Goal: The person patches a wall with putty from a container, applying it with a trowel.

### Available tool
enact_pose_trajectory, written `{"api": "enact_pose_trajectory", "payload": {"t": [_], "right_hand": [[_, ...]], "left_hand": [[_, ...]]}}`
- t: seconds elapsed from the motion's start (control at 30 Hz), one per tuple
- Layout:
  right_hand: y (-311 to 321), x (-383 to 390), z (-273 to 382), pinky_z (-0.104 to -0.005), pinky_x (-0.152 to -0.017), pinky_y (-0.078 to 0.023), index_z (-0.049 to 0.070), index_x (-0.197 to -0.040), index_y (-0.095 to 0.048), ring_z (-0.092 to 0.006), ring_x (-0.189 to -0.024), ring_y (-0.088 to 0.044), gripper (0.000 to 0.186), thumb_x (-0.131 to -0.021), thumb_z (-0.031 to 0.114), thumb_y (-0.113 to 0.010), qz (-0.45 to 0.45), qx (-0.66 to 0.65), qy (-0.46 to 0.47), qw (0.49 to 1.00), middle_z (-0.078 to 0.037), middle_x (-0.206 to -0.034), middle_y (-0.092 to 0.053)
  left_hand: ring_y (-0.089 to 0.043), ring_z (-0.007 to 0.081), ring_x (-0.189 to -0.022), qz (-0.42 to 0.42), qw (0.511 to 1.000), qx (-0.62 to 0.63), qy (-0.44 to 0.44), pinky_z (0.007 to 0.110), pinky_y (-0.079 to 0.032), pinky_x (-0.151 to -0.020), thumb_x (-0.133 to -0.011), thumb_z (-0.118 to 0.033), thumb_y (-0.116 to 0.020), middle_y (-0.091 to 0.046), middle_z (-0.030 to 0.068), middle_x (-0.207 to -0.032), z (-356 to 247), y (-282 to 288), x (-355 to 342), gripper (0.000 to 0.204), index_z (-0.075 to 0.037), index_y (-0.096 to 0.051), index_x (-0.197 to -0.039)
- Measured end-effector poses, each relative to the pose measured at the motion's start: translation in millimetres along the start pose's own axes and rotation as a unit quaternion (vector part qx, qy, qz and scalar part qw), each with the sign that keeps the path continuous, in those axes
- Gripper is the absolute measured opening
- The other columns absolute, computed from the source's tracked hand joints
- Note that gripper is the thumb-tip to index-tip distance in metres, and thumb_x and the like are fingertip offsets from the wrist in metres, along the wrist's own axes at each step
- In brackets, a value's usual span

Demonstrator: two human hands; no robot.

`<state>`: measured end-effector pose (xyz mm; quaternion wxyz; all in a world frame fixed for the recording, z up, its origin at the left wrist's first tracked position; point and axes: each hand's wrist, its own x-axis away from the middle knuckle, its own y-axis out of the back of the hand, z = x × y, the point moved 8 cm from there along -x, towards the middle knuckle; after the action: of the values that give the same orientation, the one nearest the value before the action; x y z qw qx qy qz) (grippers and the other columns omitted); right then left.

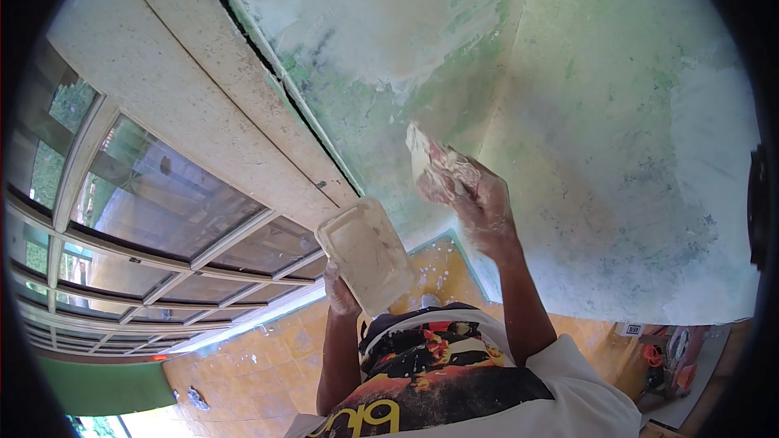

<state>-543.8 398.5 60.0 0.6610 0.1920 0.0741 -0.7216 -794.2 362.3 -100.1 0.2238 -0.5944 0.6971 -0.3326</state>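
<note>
My left hand (341, 292) is closed on the edge of a whitish, rounded rectangular plastic tub (367, 255), held tilted in front of my body. Pale smears mark its surface. Raised before the wall, my right hand (483, 207) is coated in white paste, its fingers closed around a paste-covered thing (428, 158). The paste hides what kind of thing it is; its narrow tip points up and left. Behind it is the patchy green wall (454, 89), with whitish coating spread over parts of it. Whether the tip touches the wall I cannot tell.
At left stands a paned glass door (170, 186) in a cream frame (219, 113), with a dark gap between frame and wall. A wall corner runs down behind my right hand. The tan tiled floor (268, 357) has white spots. Assorted items (669, 361) lie at lower right.
</note>
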Motion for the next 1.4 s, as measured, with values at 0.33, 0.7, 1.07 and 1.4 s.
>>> {"api": "enact_pose_trajectory", "payload": {"t": [0.33,0.7,1.07,1.4], "right_hand": [[-89.5,-46.3,68.6,-0.0432,-0.077,-0.055,-0.001,-0.117,-0.061,-0.0363,-0.099,-0.061,0.036,-0.083,0.008,-0.064,-0.163,0.358,0.203,0.897,-0.019,-0.115,-0.057],[-79.0,-30.9,63.8,-0.0474,-0.076,-0.055,-0.004,-0.12,-0.057,-0.042,-0.095,-0.06,0.04,-0.083,0.008,-0.063,-0.138,0.292,0.152,0.934,-0.027,-0.11,-0.054],[-139.3,-33.9,68.7,-0.0462,-0.077,-0.056,0.0,-0.122,-0.059,-0.0407,-0.099,-0.061,0.039,-0.085,0.013,-0.061,-0.08,0.381,0.191,0.901,-0.024,-0.111,-0.055],[-113.8,-56.0,91.0,-0.048,-0.083,-0.056,0.003,-0.109,-0.061,-0.0418,-0.105,-0.062,0.027,-0.085,0.014,-0.064,-0.191,0.455,0.155,0.856,-0.028,-0.119,-0.057]], "left_hand": [[-0.055,0.0306,-0.123,-0.019,0.999,0.009,-0.05,0.048,-0.047,-0.104,-0.092,-0.053,-0.059,-0.054,0.0151,-0.139,-14.2,24.7,8.5,0.074,-0.004,-0.042,-0.145],[-0.057,0.0297,-0.121,0.015,0.999,0.011,-0.042,0.047,-0.048,-0.101,-0.094,-0.051,-0.055,-0.056,0.0144,-0.136,-19.5,14.4,1.6,0.068,-0.005,-0.044,-0.143],[-0.058,0.0304,-0.121,-0.033,0.999,0.029,-0.03,0.047,-0.048,-0.102,-0.089,-0.053,-0.062,-0.056,0.0153,-0.135,-27.7,38.9,21.9,0.076,-0.003,-0.043,-0.143],[-0.057,0.0308,-0.122,-0.002,0.999,0.028,-0.043,0.048,-0.048,-0.103,-0.088,-0.054,-0.062,-0.055,0.0159,-0.136,-55.9,38.4,27.2,0.078,-0.003,-0.042,-0.144]]}}
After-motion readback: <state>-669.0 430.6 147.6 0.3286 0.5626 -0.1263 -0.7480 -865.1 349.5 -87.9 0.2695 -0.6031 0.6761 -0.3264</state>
